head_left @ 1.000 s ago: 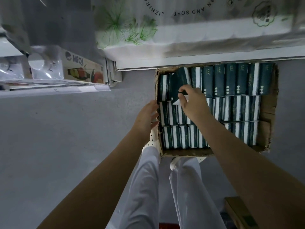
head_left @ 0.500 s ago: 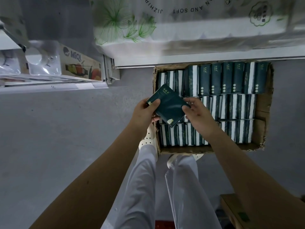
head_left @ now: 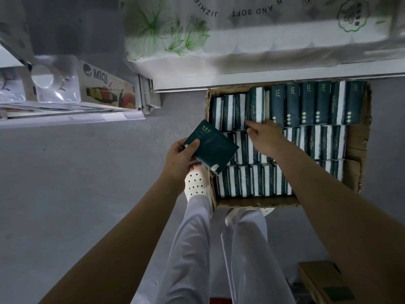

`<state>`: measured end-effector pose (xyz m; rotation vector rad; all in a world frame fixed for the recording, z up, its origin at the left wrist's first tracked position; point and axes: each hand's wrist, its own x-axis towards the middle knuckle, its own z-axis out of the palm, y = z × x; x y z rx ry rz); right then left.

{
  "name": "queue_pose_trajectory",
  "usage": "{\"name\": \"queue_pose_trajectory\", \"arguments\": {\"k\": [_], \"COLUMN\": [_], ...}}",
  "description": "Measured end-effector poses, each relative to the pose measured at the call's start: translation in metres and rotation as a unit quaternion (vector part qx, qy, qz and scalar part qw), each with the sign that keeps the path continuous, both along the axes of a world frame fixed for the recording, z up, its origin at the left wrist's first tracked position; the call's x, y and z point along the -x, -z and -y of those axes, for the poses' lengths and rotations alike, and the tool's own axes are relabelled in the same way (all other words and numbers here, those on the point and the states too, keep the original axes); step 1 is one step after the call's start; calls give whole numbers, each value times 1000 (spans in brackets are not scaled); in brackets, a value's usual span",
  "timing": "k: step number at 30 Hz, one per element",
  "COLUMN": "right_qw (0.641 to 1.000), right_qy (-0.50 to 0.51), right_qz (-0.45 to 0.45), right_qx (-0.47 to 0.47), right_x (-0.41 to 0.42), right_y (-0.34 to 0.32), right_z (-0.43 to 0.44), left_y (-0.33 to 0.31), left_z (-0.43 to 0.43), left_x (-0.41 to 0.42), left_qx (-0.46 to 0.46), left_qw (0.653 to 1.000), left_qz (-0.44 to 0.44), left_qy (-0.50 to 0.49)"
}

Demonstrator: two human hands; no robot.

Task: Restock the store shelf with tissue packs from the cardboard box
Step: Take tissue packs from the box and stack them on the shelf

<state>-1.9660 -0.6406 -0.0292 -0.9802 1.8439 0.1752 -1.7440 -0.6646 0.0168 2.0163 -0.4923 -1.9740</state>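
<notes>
A cardboard box point(head_left: 359, 148) lies on the grey floor, filled with three rows of dark green and white tissue packs point(head_left: 311, 106). My left hand point(head_left: 179, 160) holds one dark green tissue pack point(head_left: 213, 149) flat, just left of the box's left wall. My right hand point(head_left: 264, 137) reaches into the box and pinches the lower end of a raised pack point(head_left: 256, 104) in the far row. The white shelf edge point(head_left: 274, 81) runs just beyond the box.
Large white toilet-paper bundles point(head_left: 252, 36) with green flower print sit on the shelf above the box. A second shelf at left holds a MiQi carton point(head_left: 107, 88). White trouser legs and perforated clogs point(head_left: 197, 183) stand against the box's near wall. A brown box point(head_left: 322, 281) lies at lower right.
The pack pulled from the box passed fully into my left hand, which shifted left. My right hand let go and went back to the far row, gripping another pack.
</notes>
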Motion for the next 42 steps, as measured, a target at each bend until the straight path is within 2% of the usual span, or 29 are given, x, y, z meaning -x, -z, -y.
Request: {"name": "queue_pose_trajectory", "arguments": {"k": [3, 6, 11, 15, 18, 21, 23, 27, 32, 36, 42], "right_qw": [999, 996, 975, 940, 897, 836, 816, 780, 708, 668, 642], "right_qy": [-7, 36, 156, 266, 355, 463, 494, 525, 572, 580, 533], "right_qz": [-21, -11, 4, 25, 35, 63, 88, 145, 206, 254, 287], "right_qx": [29, 84, 155, 214, 261, 287, 288, 309, 359, 392, 470], "right_x": [-6, -9, -10, -11, -12, -12, -6, 3, 19, 31, 49], "right_y": [1, -4, -36, -87, -141, -208, -255, -356, -448, -507, -593], "right_z": [-3, -13, -38, -57, -68, -75, -76, -76, -68, -68, -61], "left_y": [0, -6, -27, -59, -101, -163, -211, -316, -407, -472, -567], "left_z": [-2, -3, -6, -13, -17, -14, -6, 5, 7, 2, 8], "left_x": [0, 3, 10, 16, 23, 25, 24, 25, 30, 40, 66], "left_qx": [-1, -2, 20, 66, 74, 76, 76, 135, 186, 248, 360], "left_qw": [1000, 1000, 999, 997, 996, 997, 996, 985, 975, 954, 905], "left_qz": [6, 7, 16, 42, 38, 21, 3, -4, -58, -96, -122], "left_qy": [-5, -5, -21, 0, 23, 27, 38, 104, 108, 140, 191]}}
